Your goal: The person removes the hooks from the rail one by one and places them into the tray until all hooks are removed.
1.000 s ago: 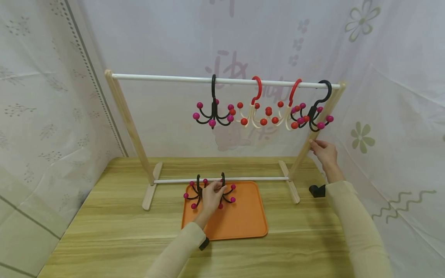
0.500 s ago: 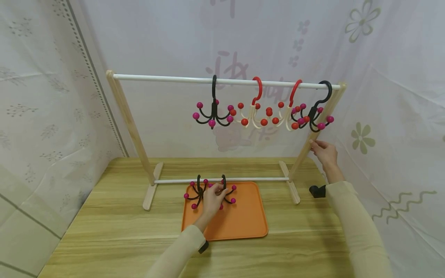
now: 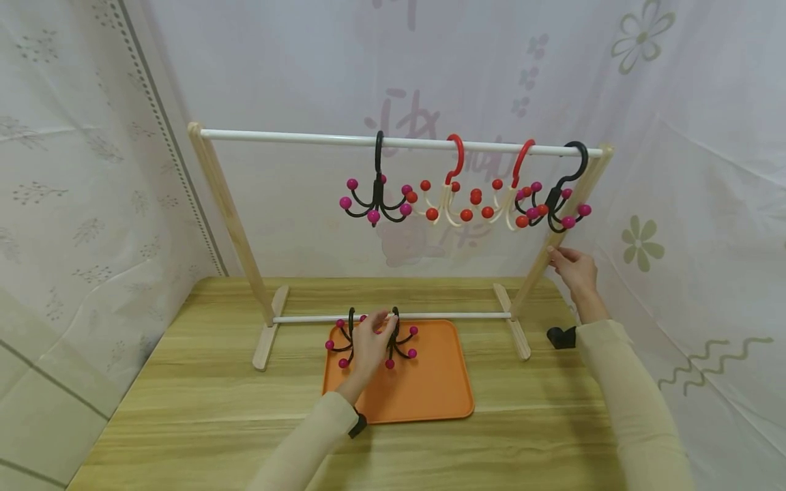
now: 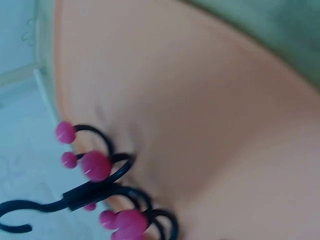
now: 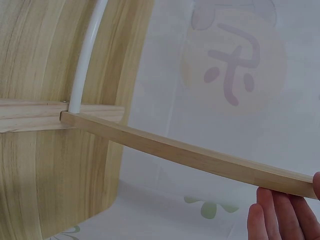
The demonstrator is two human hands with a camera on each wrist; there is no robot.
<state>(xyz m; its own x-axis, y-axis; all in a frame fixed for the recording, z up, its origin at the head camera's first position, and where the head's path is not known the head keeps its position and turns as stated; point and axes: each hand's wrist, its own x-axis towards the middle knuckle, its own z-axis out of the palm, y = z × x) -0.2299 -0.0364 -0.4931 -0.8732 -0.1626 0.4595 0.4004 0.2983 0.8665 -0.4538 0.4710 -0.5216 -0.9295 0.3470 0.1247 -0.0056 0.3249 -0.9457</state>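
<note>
On the orange tray [image 3: 430, 389] stand two black octopus-style hangers with curved arms and pink ball tips. My left hand [image 3: 368, 348] is between them, thumb and index finger apart right beside the right hanger [image 3: 393, 339]. In the left wrist view this hanger's hook [image 4: 35, 206] shows whole with no finger on it. The left hanger [image 3: 351, 333] is partly covered by the hand. My right hand [image 3: 576, 274] pinches the right wooden post [image 3: 533, 276] of the rack, thumb on one side and fingers [image 5: 282, 212] on the other.
From the rack's white top rail [image 3: 276, 138] hang a black hanger [image 3: 377, 194], two cream hangers with red hooks [image 3: 456, 160] and another black hanger [image 3: 552, 199] at the right end. A white lower bar [image 3: 307, 319] crosses just behind the tray. Patterned curtains enclose the table.
My left thumb and fingers have parted from the right hanger's hook, and the hand has shifted slightly up and left. The right hand keeps its hold on the post.
</note>
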